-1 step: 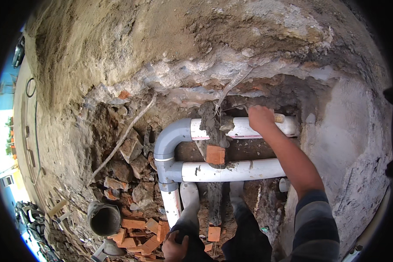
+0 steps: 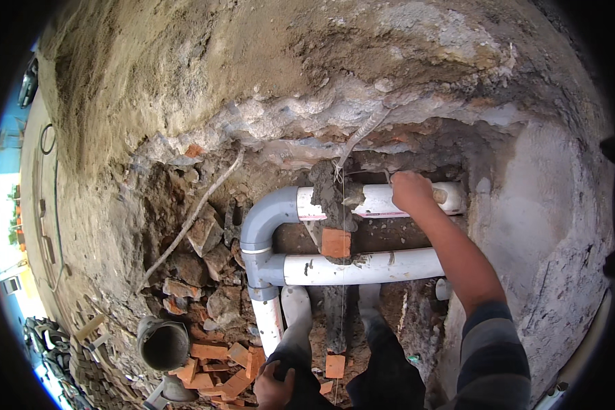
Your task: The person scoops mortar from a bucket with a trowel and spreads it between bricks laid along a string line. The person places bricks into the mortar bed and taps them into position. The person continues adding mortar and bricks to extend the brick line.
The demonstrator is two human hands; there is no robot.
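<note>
The right grip (image 2: 411, 193) clenches a mostly hidden handle (image 2: 441, 196); whether the left grip (image 2: 273, 391) holds anything, I cannot tell.

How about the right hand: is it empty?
No, the right hand is closed around a tan handle, whose end shows past the fist.

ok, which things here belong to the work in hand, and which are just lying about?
Likely in the work:
tan-handled tool, in right hand
upper white pipe
grey mortar
brick between pipes

Seemingly lying about:
bucket, perhaps supplies
loose bricks, likewise
stones
</note>
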